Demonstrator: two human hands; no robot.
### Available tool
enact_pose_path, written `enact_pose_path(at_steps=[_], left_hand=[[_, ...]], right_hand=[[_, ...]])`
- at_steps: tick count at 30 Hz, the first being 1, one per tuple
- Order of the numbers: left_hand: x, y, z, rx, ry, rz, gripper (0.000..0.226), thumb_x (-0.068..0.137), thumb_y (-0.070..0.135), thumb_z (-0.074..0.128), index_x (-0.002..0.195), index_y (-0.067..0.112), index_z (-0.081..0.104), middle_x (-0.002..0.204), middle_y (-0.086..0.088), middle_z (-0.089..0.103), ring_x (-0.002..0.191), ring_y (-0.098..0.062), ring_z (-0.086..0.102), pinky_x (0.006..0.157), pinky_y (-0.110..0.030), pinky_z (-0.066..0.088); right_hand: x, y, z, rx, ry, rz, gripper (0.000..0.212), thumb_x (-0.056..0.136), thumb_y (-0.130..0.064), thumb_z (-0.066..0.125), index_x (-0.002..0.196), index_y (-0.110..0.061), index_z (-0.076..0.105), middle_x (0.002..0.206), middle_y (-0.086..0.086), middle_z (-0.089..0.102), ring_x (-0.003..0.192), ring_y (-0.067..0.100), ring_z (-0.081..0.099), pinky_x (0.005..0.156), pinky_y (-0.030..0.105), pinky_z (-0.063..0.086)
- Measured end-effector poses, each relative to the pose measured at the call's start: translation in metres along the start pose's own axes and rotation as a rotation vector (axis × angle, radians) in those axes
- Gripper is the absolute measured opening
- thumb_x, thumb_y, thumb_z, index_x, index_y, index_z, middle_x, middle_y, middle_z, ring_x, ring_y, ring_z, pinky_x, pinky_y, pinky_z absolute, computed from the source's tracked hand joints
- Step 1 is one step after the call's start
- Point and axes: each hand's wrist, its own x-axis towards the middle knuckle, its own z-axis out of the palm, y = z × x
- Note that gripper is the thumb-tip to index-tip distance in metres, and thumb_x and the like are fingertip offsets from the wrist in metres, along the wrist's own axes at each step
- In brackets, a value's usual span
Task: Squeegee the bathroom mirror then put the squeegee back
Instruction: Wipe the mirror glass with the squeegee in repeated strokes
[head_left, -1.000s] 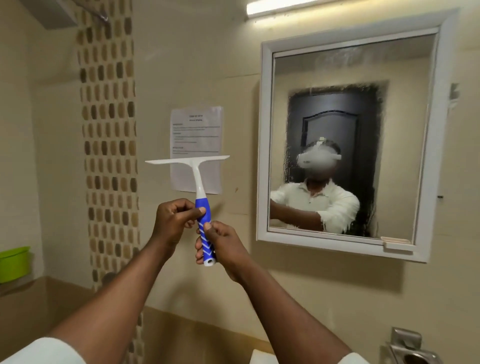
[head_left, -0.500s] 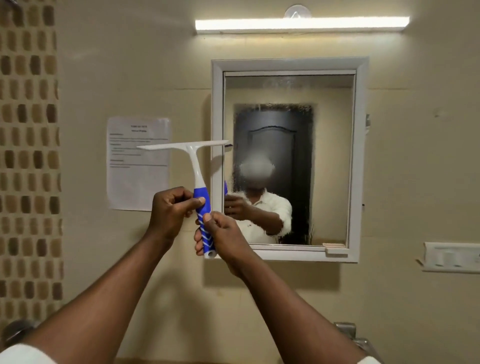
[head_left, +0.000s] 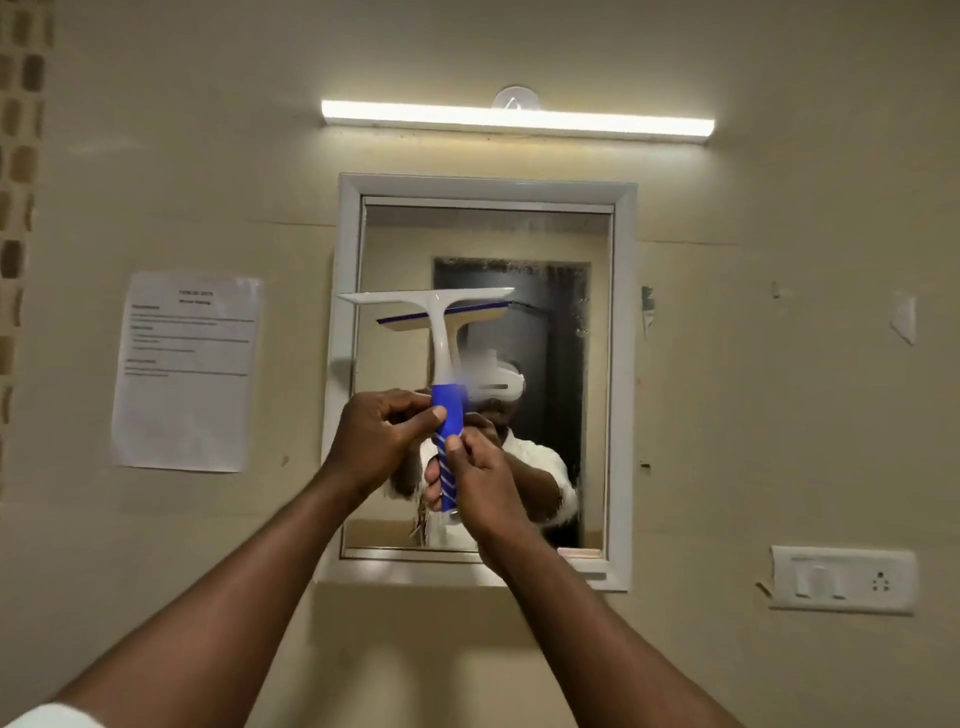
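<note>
The squeegee (head_left: 440, 332) has a white T-shaped head and a blue striped handle. I hold it upright in front of the mirror (head_left: 550, 249), its blade level across the glass's left half. My left hand (head_left: 379, 439) pinches the upper blue grip. My right hand (head_left: 475, 478) wraps the lower handle. The white-framed mirror hangs on the beige wall and shows streaky haze near its top and around a reflected dark door. Whether the blade touches the glass I cannot tell.
A tube light (head_left: 514, 120) glows above the mirror. A printed paper notice (head_left: 187, 371) is stuck on the wall to the left. A white switch and socket plate (head_left: 841, 579) sits low right. Brown mosaic tiles (head_left: 21, 156) run down the far left edge.
The view has swung right, so the mirror is now centred. Both hands have carried the squeegee from beside the mirror's left frame to in front of the glass.
</note>
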Motion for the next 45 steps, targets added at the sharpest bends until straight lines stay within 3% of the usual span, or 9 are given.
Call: enact_pose_path(at_steps=[8,12,15,19,22,25,28,40,45], left_hand=[[0.010,0.017,0.059,0.187,-0.069,0.029,0.037,0.089,0.025,0.059,0.125,0.016,0.059,0.118,-0.002,0.068,0.100,-0.012,0.062,0.089,-0.026,0.049],[0.015,0.013,0.056,0.450,-0.040,0.091,0.036,0.092,0.037,0.051,0.127,0.027,0.056,0.114,0.001,0.067,0.093,-0.011,0.059,0.081,-0.029,0.050],[0.020,0.006,0.037,0.664,0.027,0.155,0.039,0.093,0.043,0.046,0.126,0.027,0.056,0.113,0.000,0.066,0.097,-0.016,0.059,0.080,-0.032,0.048],[0.026,-0.005,0.000,0.926,0.092,0.231,0.049,0.089,0.046,0.035,0.129,0.022,0.050,0.130,-0.002,0.058,0.118,-0.021,0.054,0.099,-0.039,0.040],[0.035,-0.008,-0.032,1.056,0.068,0.231,0.061,0.091,0.051,0.025,0.144,0.022,0.031,0.153,-0.001,0.032,0.142,-0.017,0.027,0.114,-0.036,0.017],[0.045,-0.011,-0.060,1.107,0.069,0.219,0.066,0.091,0.055,0.014,0.148,0.023,0.007,0.158,0.003,0.005,0.143,-0.008,0.000,0.116,-0.030,0.003],[0.053,-0.011,-0.083,1.156,0.071,0.207,0.064,0.095,0.054,0.012,0.148,0.021,-0.003,0.158,0.003,-0.004,0.144,-0.008,-0.005,0.116,-0.028,-0.002],[0.066,-0.029,-0.116,1.171,0.039,0.172,0.068,0.092,0.056,0.007,0.147,0.020,-0.009,0.157,0.003,-0.013,0.144,-0.009,-0.012,0.119,-0.031,-0.004],[0.067,-0.040,-0.115,1.141,0.028,0.184,0.068,0.091,0.056,0.007,0.147,0.021,-0.009,0.157,0.004,-0.013,0.144,-0.008,-0.011,0.118,-0.030,-0.006]], right_hand=[[0.009,0.003,-0.050,-0.040,0.169,-0.055,0.019,0.102,-0.027,0.034,0.099,-0.030,0.052,0.072,0.001,0.059,0.057,0.008,0.056,0.054,0.021,0.050],[0.015,-0.005,-0.052,-0.025,0.242,-0.083,0.018,0.101,-0.024,0.035,0.106,-0.019,0.052,0.075,0.005,0.056,0.053,0.004,0.052,0.052,0.018,0.046],[0.026,-0.017,-0.046,-0.109,0.310,-0.139,0.031,0.100,-0.029,0.038,0.123,-0.010,0.046,0.094,0.012,0.055,0.077,0.017,0.053,0.071,0.032,0.047],[0.045,-0.038,-0.030,-0.171,0.341,-0.212,0.032,0.099,-0.033,0.041,0.120,-0.010,0.046,0.096,0.016,0.057,0.080,0.022,0.055,0.076,0.041,0.050],[0.062,-0.053,-0.015,-0.181,0.314,-0.217,0.028,0.098,-0.032,0.043,0.117,-0.011,0.045,0.094,0.017,0.059,0.076,0.025,0.059,0.079,0.048,0.054],[0.079,-0.064,0.003,-0.233,0.322,-0.226,0.019,0.097,-0.032,0.044,0.112,-0.019,0.045,0.101,0.021,0.062,0.088,0.035,0.064,0.087,0.057,0.052],[0.096,-0.072,0.022,-0.282,0.358,-0.233,0.027,0.097,-0.035,0.044,0.117,-0.017,0.046,0.102,0.023,0.063,0.094,0.038,0.064,0.088,0.057,0.051],[0.123,-0.067,0.054,-0.264,0.418,-0.178,0.042,0.098,-0.031,0.044,0.135,-0.011,0.039,0.108,0.024,0.063,0.100,0.037,0.064,0.092,0.057,0.050],[0.122,-0.065,0.050,-0.206,0.414,-0.195,0.047,0.098,-0.022,0.046,0.142,-0.012,0.033,0.103,0.024,0.062,0.085,0.030,0.064,0.086,0.054,0.054]])
